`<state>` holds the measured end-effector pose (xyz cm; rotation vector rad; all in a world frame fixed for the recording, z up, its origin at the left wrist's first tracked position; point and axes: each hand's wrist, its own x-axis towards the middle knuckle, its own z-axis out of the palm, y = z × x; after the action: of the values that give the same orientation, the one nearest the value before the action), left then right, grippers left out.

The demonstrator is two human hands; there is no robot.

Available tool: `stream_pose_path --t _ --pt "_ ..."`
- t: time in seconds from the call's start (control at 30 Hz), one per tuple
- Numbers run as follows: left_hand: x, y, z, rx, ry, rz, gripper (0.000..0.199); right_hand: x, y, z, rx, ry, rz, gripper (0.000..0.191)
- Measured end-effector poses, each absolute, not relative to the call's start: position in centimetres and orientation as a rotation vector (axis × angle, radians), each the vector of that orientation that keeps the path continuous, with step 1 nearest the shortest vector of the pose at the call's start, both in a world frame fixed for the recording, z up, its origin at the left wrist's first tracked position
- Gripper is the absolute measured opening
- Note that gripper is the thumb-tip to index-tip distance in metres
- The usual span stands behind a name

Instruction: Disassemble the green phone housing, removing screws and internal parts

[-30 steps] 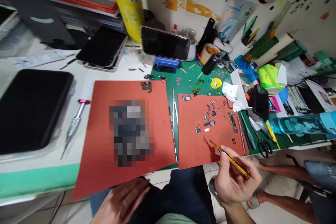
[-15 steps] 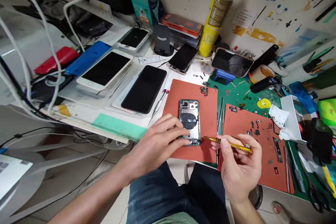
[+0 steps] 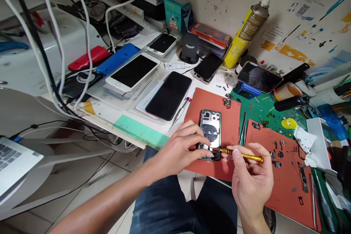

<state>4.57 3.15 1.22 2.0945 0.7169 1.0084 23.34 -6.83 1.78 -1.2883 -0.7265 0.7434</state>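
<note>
An opened phone housing (image 3: 215, 133), with its bare metal inside and a dark round patch showing, lies on the left red mat (image 3: 230, 117). Over its lower left side curls my left hand (image 3: 186, 148), thumb and fingertips closed at the lower inner part; whatever small piece may sit beneath them is hidden. My right hand (image 3: 251, 172) grips a gold screwdriver (image 3: 246, 156) between thumb and fingers, nearly level. Its tip reaches over the right rim into the housing's lower part, close to my left fingertips.
Tiny parts and screws lie on the right red mat (image 3: 285, 182). Tweezers (image 3: 242, 129) rest between the mats. A silver screwdriver (image 3: 179, 114) lies beside a black phone (image 3: 169, 95). Behind stand a yellow spray can (image 3: 244, 36) and a propped phone (image 3: 259, 76).
The screwdriver tip has moved left, from beside the housing's right edge to inside it. My left fingertips have shifted inward on the housing. The camera view has turned left.
</note>
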Motion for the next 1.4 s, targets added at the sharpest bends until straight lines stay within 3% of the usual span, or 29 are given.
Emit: stream_pose_path --t 0.13,0.93,1.4 --pt "4.6 3.3 1.3 2.067 0.702 1.020 0.003 23.2 -6.9 1.6 -1.300 -0.732 0.745 0.039" --pt "4.5 2.8 0.8 2.226 0.702 0.977 0.007 23.3 -7.8 2.1 -1.374 -1.022 0.542 0.035" --pt "4.6 2.9 0.8 2.243 0.703 0.939 0.013 24.2 -7.4 2.8 -1.388 -1.100 0.666 0.036"
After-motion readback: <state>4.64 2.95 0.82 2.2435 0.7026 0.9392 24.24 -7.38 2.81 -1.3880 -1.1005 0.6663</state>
